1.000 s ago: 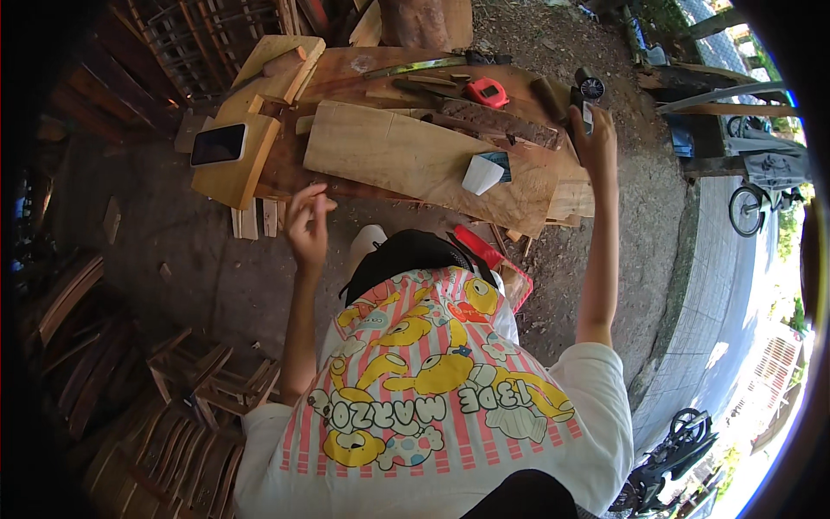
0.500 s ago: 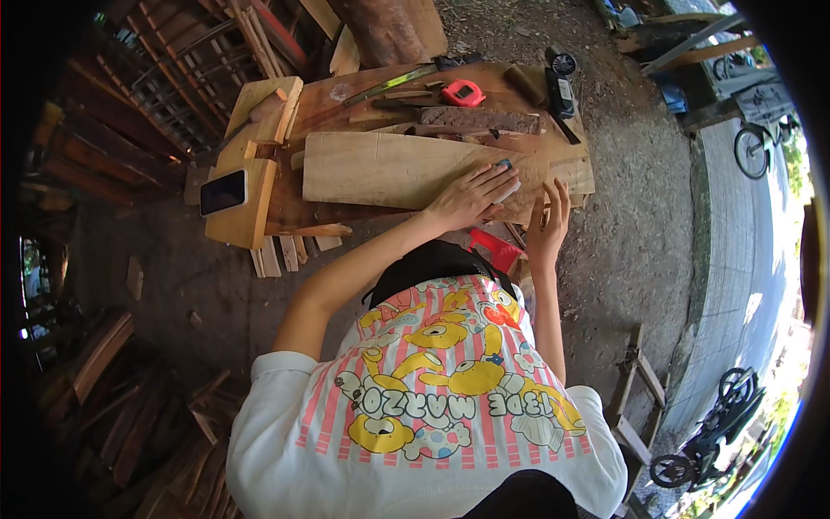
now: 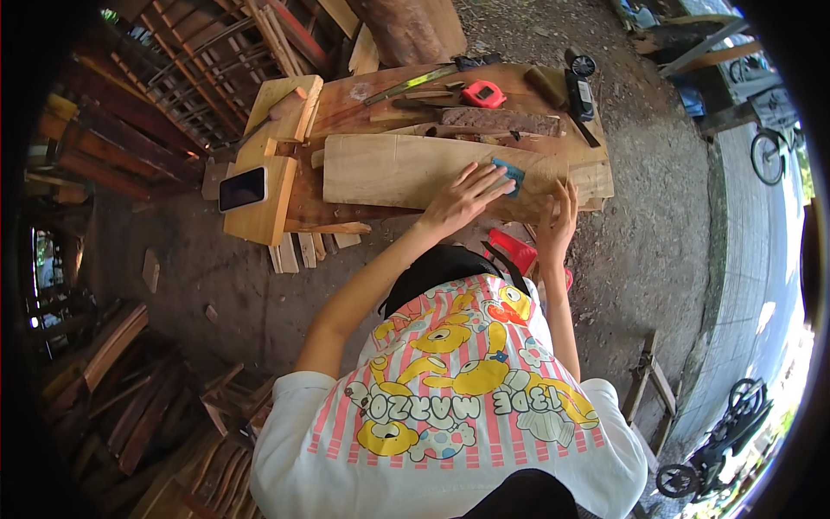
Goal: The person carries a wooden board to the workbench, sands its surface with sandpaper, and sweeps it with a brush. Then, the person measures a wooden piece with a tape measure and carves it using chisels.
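A long pale wooden board [image 3: 380, 173] lies across the workbench in front of me. On its right half rests a small blue sheet [image 3: 510, 176], perhaps sandpaper. My left hand [image 3: 464, 197] is open over the board, fingers stretched to the right, their tips at the sheet's left edge and partly over it. Whether they press on it I cannot tell. At the board's near right end is my right hand [image 3: 558, 223], fingers extended upward and apart, holding nothing visible. Its fingertips are at the board's edge.
Behind the board lie a rough brown wood block [image 3: 501, 122], a red tape measure [image 3: 482, 94], a yellow-green level-like strip [image 3: 424, 84] and a black tool [image 3: 581, 99]. A phone [image 3: 243, 189] sits on the left wooden piece. A red stool [image 3: 513, 251] stands below the bench.
The whole view has shifted, so the bench appears further right. My left hand has drawn back leftward along the board, uncovering most of the blue sheet. My right hand stays by the board's end.
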